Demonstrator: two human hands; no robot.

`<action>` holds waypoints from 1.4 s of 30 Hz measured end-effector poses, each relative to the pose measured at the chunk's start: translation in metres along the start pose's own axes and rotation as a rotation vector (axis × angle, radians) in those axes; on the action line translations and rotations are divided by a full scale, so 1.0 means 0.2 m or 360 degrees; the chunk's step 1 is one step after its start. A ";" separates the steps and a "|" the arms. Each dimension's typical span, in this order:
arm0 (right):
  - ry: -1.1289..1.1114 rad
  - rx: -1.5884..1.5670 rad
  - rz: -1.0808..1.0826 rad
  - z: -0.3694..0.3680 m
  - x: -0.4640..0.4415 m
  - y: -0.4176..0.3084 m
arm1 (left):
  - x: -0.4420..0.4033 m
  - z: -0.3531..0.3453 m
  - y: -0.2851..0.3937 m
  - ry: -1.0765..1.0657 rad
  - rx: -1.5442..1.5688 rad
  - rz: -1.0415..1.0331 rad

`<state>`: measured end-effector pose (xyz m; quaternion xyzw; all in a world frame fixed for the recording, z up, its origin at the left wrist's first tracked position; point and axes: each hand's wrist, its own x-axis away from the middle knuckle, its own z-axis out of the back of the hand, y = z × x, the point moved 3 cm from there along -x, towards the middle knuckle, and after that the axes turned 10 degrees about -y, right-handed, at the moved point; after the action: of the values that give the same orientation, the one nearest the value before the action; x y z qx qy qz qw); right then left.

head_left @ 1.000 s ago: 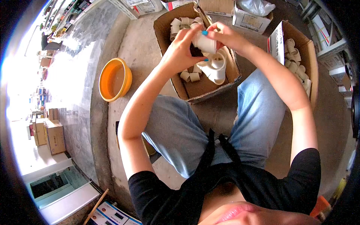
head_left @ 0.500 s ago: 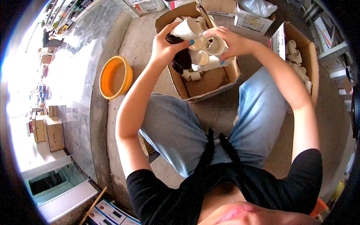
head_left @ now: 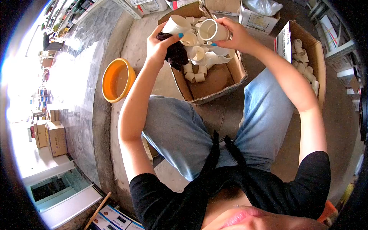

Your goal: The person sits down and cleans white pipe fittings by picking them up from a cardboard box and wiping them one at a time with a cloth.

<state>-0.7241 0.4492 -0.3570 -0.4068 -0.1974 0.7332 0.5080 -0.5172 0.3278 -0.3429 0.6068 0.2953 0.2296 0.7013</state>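
My left hand (head_left: 158, 48) is wrapped round a white plastic pipe fitting (head_left: 177, 25) and a bunched dark cloth (head_left: 177, 53), which hangs below the fitting. A second white pipe fitting (head_left: 213, 31), its round opening turned toward me, is gripped in my right hand (head_left: 238, 37). Both hands are over an open cardboard box (head_left: 216, 94) between my knees. Inside it lie several white pipe fittings (head_left: 198, 55) of different sizes, massed toward the far end. Small short ones (head_left: 199, 77) rest near the left wall.
On the floor to the left stands an orange basin (head_left: 132, 78). Another cardboard box (head_left: 320, 73) with white fittings is beside my right knee. At the back is a white box (head_left: 258, 22) with a plastic bag on top. Stacked cartons (head_left: 56, 138) are far left.
The hands have drawn apart. My left hand moved left with its fitting and the cloth; my right hand lifted its fitting up and away from the pile, uncovering more fittings.
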 end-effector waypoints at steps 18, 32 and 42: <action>0.0274 0.0268 -0.0382 -0.03 0.03 -0.12 | -0.02 0.01 -0.06 0.0362 0.0773 0.0212; 0.0235 0.0144 -0.0430 -0.10 0.02 -0.07 | 0.02 -0.27 0.14 -0.0901 -0.1198 -0.1193; -0.0171 -0.0616 -0.0786 -0.15 0.01 -0.01 | 0.09 -0.41 0.06 -0.0482 -0.1822 -0.0877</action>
<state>-0.6993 0.4483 -0.3750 -0.3965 -0.4526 0.5568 0.5726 -0.5615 0.4008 -0.3404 0.0650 0.1690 0.0744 0.9806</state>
